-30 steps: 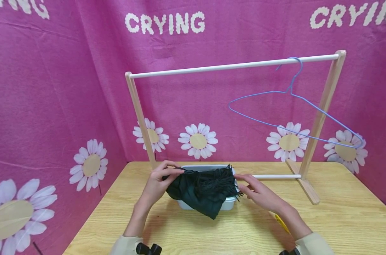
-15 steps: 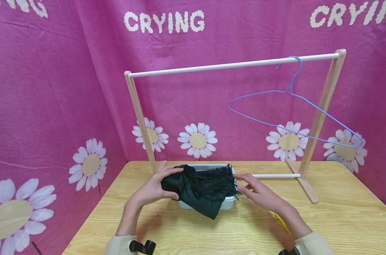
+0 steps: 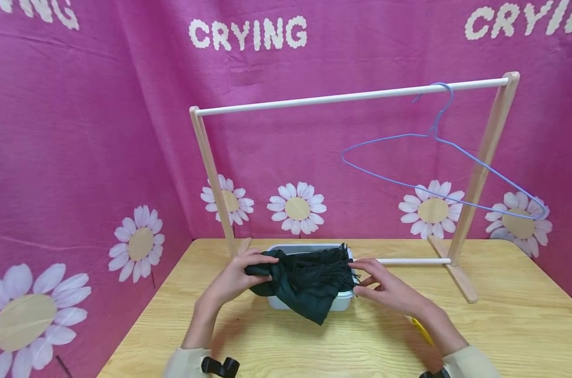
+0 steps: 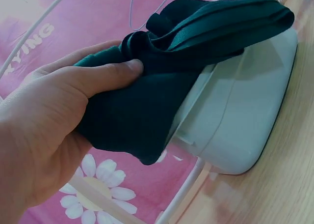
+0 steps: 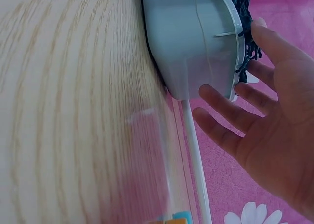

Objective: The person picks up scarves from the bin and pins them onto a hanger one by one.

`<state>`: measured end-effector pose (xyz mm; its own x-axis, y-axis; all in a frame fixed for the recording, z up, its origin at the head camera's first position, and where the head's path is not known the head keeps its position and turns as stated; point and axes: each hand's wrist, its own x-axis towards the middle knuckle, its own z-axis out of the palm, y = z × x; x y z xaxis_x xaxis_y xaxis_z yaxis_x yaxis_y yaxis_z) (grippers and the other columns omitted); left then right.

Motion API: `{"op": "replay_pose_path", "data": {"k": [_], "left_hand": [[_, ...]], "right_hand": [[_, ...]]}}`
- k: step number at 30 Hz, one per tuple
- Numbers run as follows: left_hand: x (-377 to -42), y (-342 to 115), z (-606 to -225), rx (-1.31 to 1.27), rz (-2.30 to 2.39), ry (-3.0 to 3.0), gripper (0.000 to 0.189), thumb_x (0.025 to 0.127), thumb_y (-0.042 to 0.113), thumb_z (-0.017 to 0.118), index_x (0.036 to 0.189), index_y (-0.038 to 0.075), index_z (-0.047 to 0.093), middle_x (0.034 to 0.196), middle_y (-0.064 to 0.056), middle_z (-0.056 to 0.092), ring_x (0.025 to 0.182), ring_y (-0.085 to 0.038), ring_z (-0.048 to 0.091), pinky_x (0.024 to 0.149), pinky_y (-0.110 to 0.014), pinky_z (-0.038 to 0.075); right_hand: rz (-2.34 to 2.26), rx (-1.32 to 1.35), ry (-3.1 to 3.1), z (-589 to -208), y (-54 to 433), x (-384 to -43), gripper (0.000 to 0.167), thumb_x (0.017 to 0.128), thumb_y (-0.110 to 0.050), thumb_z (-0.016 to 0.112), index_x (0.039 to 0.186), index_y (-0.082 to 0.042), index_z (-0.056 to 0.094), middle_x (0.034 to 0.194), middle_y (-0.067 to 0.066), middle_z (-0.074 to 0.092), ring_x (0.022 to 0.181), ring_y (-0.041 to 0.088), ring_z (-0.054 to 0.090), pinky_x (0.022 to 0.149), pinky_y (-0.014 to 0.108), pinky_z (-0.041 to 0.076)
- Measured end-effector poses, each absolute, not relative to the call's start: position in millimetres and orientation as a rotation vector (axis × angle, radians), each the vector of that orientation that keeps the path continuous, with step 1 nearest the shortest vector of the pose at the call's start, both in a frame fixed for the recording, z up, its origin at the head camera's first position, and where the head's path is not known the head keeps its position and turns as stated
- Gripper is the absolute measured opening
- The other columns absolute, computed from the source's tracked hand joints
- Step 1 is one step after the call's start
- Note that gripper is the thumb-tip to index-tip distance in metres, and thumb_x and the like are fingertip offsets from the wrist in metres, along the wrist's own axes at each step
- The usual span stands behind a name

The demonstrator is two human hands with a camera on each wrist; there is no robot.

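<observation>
A dark green scarf [image 3: 304,294] with a black-looking fringe lies bunched in and over a pale grey plastic box [image 3: 344,301]. One folded corner drapes over the box's front side. My left hand [image 3: 236,278] pinches the scarf's left end, thumb on top; in the left wrist view the cloth [image 4: 132,111] hangs out past the box wall [image 4: 250,106]. At the box's right end is my right hand [image 3: 390,286]. The right wrist view shows its fingers [image 5: 225,108] spread and loosely bent around that end, the thumb close to the fringe [image 5: 248,42]; contact is unclear.
Behind the box stands a wooden rack [image 3: 486,152] with a white top rail [image 3: 314,100]. A blue wire hanger [image 3: 408,184] hangs at the rail's right. Under my right forearm lies a yellow object [image 3: 422,331] on the wooden table [image 3: 323,352]. Pink curtains surround it.
My left hand opened wider around the scarf's left end, then closed its thumb and fingers on it again. The scarf's left side has been rearranged. My right hand has stayed nearly still.
</observation>
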<state>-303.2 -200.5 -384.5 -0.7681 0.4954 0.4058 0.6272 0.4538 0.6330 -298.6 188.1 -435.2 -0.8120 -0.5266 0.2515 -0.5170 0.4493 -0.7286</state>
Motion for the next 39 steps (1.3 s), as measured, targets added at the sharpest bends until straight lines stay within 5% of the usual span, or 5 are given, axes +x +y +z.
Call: {"op": "replay_pose_path", "data": {"k": [4,9,17,30,39], "left_hand": [[-303,-199,-378,-0.988,-1.211,-2.444,0.037,0.084,0.003,0.076,0.119,0.017,0.074,0.122,-0.006,0.069,0.141,-0.037,0.039,0.096,-0.040,0.054],[-306,-196,-360,-1.032,-1.173,-2.300,0.037,0.084,0.000,0.076,0.120,0.010,0.073,0.115,-0.008,0.070,0.108,-0.023,0.062,0.090,-0.026,0.056],[-310,-184,-323,-1.046,-1.181,-2.104,0.036,0.085,-0.004,0.074,0.120,0.004,0.071,0.113,-0.013,0.070,0.102,-0.021,0.064,0.091,-0.020,0.053],[-307,-163,-250,-0.987,-1.144,-1.847,0.039,0.084,-0.004,0.074,0.123,0.003,0.070,0.109,-0.015,0.072,0.101,-0.025,0.066,0.098,-0.019,0.048],[-309,-162,-237,-0.930,-1.155,-1.720,0.035,0.085,-0.005,0.073,0.119,0.001,0.072,0.104,-0.017,0.072,0.098,-0.018,0.065,0.095,-0.019,0.048]], "right_hand": [[-1.350,-0.984,2.626,-437,187,-299,0.061,0.096,-0.028,0.066,0.149,-0.011,0.042,0.151,0.020,0.032,0.110,0.032,0.064,0.078,0.028,0.055],[-1.358,-0.977,2.597,-437,183,-300,0.067,0.093,-0.027,0.070,0.150,-0.010,0.039,0.152,0.020,0.029,0.113,0.035,0.062,0.079,0.028,0.056],[-1.343,-1.003,2.594,-439,183,-298,0.067,0.092,-0.020,0.071,0.149,-0.006,0.038,0.149,0.024,0.033,0.112,0.037,0.063,0.077,0.030,0.056],[-1.228,-1.026,2.700,-434,170,-292,0.069,0.091,-0.034,0.073,0.148,-0.015,0.041,0.145,0.017,0.044,0.111,0.037,0.062,0.075,0.027,0.053],[-1.156,-1.100,2.714,-425,147,-293,0.053,0.094,-0.032,0.069,0.140,-0.013,0.053,0.140,0.011,0.051,0.105,0.028,0.064,0.074,0.026,0.055]]}}
